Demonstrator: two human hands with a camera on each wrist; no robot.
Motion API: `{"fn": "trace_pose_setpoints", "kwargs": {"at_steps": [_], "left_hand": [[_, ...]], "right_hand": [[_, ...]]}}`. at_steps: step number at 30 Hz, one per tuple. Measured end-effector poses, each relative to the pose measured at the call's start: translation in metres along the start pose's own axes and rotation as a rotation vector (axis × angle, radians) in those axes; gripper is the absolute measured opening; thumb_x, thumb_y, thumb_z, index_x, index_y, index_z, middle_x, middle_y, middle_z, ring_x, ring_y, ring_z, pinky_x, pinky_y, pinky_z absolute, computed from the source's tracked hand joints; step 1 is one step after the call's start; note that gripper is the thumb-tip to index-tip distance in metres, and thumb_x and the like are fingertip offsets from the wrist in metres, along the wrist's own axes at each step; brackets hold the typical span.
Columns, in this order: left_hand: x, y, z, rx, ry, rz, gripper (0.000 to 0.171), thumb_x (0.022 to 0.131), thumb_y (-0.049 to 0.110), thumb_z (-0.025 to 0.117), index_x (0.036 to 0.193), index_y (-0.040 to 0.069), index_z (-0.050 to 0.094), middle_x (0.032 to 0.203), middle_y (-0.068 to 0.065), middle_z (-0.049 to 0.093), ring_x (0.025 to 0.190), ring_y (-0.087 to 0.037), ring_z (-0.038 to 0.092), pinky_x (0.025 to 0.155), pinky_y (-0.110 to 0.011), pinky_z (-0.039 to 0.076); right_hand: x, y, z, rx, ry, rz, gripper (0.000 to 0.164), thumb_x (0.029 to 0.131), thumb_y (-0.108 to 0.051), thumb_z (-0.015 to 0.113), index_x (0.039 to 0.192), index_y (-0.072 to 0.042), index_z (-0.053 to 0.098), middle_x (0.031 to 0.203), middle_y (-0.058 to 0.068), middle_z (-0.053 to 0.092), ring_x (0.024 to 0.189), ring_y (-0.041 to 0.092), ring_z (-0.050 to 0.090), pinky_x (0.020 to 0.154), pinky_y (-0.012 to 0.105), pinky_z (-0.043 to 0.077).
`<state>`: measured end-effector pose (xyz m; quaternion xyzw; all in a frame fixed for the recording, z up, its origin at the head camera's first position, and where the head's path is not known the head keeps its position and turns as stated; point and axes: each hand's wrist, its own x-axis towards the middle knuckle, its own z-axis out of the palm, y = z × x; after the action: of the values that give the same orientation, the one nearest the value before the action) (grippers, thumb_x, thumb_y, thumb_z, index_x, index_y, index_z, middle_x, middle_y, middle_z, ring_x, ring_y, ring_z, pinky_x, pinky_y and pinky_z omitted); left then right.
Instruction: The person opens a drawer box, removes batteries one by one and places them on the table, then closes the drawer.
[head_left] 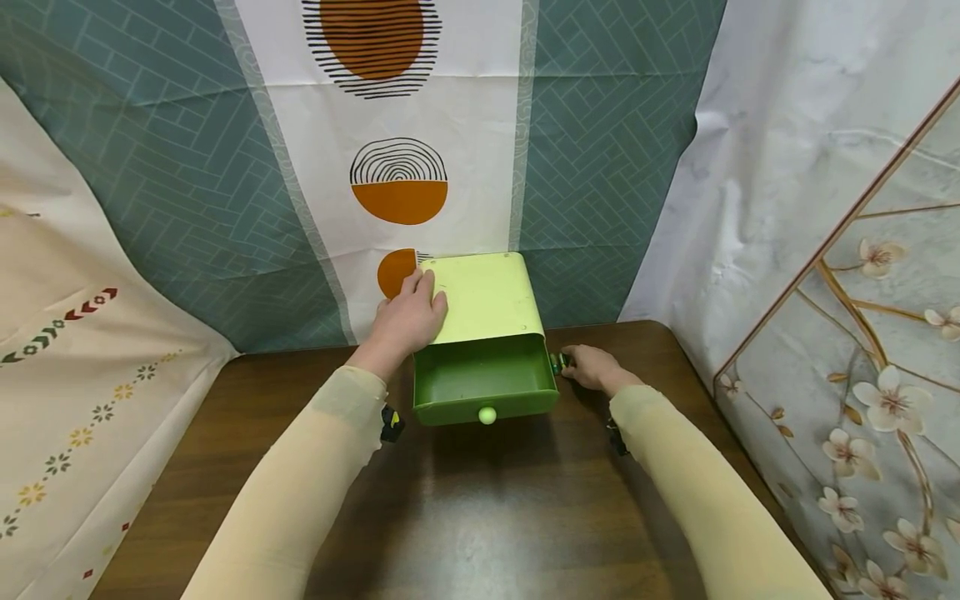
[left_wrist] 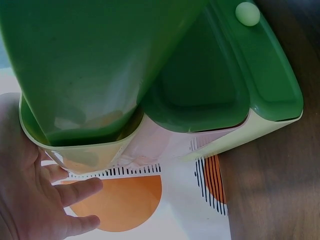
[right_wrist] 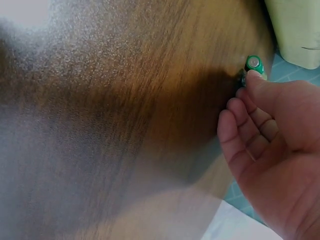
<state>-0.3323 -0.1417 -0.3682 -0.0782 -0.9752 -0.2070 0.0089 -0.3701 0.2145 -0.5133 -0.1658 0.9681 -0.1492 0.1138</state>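
Observation:
A pale green box with darker green drawers (head_left: 480, 296) stands at the back of the table. Its top drawer (head_left: 486, 408) is pulled out, with a round pale knob and a bare floor inside. My left hand (head_left: 408, 312) rests on the box's upper left edge. In the left wrist view, fingers (left_wrist: 82, 192) of that hand extend loosely past the box's side, while the thumb is hidden. Just right of the box, my right hand (head_left: 592, 368) pinches a small green battery (right_wrist: 254, 62) between thumb and fingers. Another small green piece (head_left: 555, 364) shows beside it.
Lower drawers (left_wrist: 205, 85) of the box are pushed in. The brown wooden table (head_left: 480, 517) extends toward me. Patterned cloth (head_left: 615, 167) hangs behind the box, with more cloth along the left and right sides.

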Motion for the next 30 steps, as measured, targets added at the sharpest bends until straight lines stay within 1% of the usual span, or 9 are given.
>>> {"fn": "trace_pose_setpoints", "kwargs": {"at_steps": [6, 13, 18, 21, 24, 28, 30], "left_hand": [[-0.0006, 0.0022, -0.0001, -0.005, 0.000, 0.003, 0.071, 0.119, 0.048, 0.023, 0.179, 0.011, 0.015, 0.185, -0.013, 0.009, 0.164, -0.042, 0.029, 0.127, -0.072, 0.019], [0.0001, 0.0035, 0.0007, -0.006, 0.005, 0.008, 0.071, 0.119, 0.048, 0.023, 0.179, 0.011, 0.015, 0.184, -0.013, 0.010, 0.164, -0.041, 0.029, 0.127, -0.072, 0.019], [-0.0001, 0.0041, 0.0003, -0.006, 0.006, 0.007, 0.071, 0.119, 0.048, 0.023, 0.179, 0.011, 0.016, 0.184, -0.013, 0.010, 0.164, -0.041, 0.029, 0.127, -0.072, 0.018], [0.0001, 0.0039, 0.0004, -0.005, 0.005, 0.007, 0.071, 0.119, 0.048, 0.023, 0.179, 0.011, 0.016, 0.185, -0.013, 0.010, 0.165, -0.040, 0.027, 0.127, -0.072, 0.018], [0.0005, 0.0029, 0.0008, -0.006, 0.004, 0.007, 0.071, 0.119, 0.048, 0.023, 0.179, 0.011, 0.016, 0.185, -0.013, 0.010, 0.165, -0.040, 0.027, 0.127, -0.072, 0.018], [0.0006, 0.0003, 0.0010, -0.004, -0.001, 0.002, 0.071, 0.119, 0.048, 0.023, 0.179, 0.011, 0.014, 0.185, -0.014, 0.009, 0.163, -0.043, 0.030, 0.127, -0.072, 0.019], [0.0009, -0.0010, 0.0012, -0.003, -0.003, 0.000, 0.071, 0.119, 0.048, 0.022, 0.179, 0.011, 0.013, 0.185, -0.014, 0.008, 0.162, -0.043, 0.031, 0.128, -0.071, 0.019]], "right_hand": [[-0.0020, -0.0013, -0.0021, -0.006, 0.000, 0.001, 0.058, 0.111, -0.018, 0.068, 0.160, 0.008, 0.050, 0.138, 0.025, 0.069, 0.129, 0.043, 0.066, 0.112, 0.059, 0.050], [-0.0038, -0.0014, -0.0029, -0.016, -0.006, 0.010, 0.059, 0.111, -0.019, 0.068, 0.161, 0.007, 0.050, 0.127, 0.021, 0.073, 0.125, 0.040, 0.068, 0.110, 0.058, 0.052], [-0.0056, -0.0006, -0.0029, -0.012, -0.002, 0.003, 0.060, 0.111, -0.020, 0.068, 0.162, 0.007, 0.049, 0.127, 0.022, 0.073, 0.125, 0.041, 0.068, 0.110, 0.058, 0.052], [-0.0063, 0.0000, -0.0023, -0.001, 0.003, 0.003, 0.061, 0.111, -0.020, 0.069, 0.162, 0.007, 0.048, 0.127, 0.022, 0.072, 0.125, 0.041, 0.068, 0.110, 0.059, 0.052], [-0.0066, 0.0006, -0.0006, -0.002, 0.005, 0.000, 0.062, 0.111, -0.020, 0.069, 0.162, 0.008, 0.047, 0.123, 0.021, 0.073, 0.120, 0.040, 0.070, 0.107, 0.058, 0.053], [-0.0060, 0.0002, 0.0023, 0.003, 0.004, -0.002, 0.064, 0.111, -0.021, 0.069, 0.163, 0.009, 0.045, 0.120, 0.019, 0.073, 0.117, 0.038, 0.070, 0.106, 0.058, 0.054], [-0.0062, -0.0008, 0.0032, 0.003, 0.005, 0.001, 0.065, 0.111, -0.022, 0.069, 0.164, 0.008, 0.045, 0.122, 0.019, 0.073, 0.119, 0.038, 0.070, 0.108, 0.058, 0.053]]}}
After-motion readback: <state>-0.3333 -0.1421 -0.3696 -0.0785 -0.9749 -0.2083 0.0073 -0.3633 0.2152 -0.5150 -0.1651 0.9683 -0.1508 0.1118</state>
